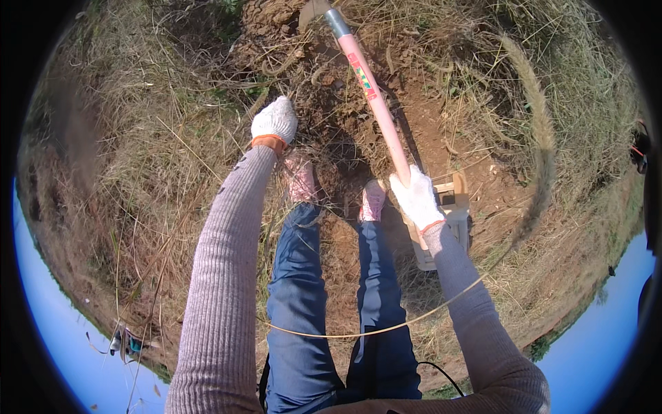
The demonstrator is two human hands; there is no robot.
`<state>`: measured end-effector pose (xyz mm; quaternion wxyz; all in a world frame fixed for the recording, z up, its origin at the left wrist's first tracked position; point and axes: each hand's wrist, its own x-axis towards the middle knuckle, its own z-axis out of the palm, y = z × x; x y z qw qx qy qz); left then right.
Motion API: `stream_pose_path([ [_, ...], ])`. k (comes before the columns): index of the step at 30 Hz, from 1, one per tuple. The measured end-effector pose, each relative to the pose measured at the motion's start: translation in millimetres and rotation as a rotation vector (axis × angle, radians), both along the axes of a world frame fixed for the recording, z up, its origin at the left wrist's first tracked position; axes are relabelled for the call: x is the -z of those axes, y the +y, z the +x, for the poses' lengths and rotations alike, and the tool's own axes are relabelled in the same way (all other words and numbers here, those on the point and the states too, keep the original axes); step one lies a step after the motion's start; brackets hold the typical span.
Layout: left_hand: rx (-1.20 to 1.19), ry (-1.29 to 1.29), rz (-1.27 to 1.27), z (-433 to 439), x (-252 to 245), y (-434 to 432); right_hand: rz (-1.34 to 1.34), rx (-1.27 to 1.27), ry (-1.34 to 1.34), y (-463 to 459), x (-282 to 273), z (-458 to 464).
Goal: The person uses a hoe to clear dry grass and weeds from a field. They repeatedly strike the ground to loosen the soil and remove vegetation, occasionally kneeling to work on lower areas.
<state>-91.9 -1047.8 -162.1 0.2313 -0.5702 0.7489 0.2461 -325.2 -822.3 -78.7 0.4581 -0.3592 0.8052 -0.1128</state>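
Note:
My right hand (416, 199), in a white knit work glove, is closed around the lower end of the pink handle of a hoe (375, 98). The handle slants up and left to a grey metal socket, with the hoe's blade partly cut off at the top edge. My left hand (275, 121), gloved alike with an orange cuff, is closed at the edge of the dry grass (181, 103), left of the dug soil (336, 119). Whether it grips stems is hidden by the glove.
A pale plastic crate (457, 225) stands beside my right forearm. My feet in pink patterned shoes (373, 199) flank the dug soil. A long grass stalk with a bushy seed head (540, 124) arcs across the view. People (126, 342) are far off at lower left.

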Motion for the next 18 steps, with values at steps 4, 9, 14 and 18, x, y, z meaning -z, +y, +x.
stream_pose_path([
  [4, 0.006, 0.003, 0.011, 27, -19, 19, -0.115, 0.182, -0.189, -18, 22, 11],
  [9, 0.177, -0.182, 0.024, 134, -73, 0, 0.143, -0.014, 0.043, 60, -4, 1],
  [14, 0.307, -0.148, -0.1, 160, -92, -28, 0.154, -0.097, 0.024, 68, -38, -11],
  [18, 0.255, -0.193, -0.052, 155, -97, -15, 0.058, 0.07, 0.019, 13, -38, 7],
])
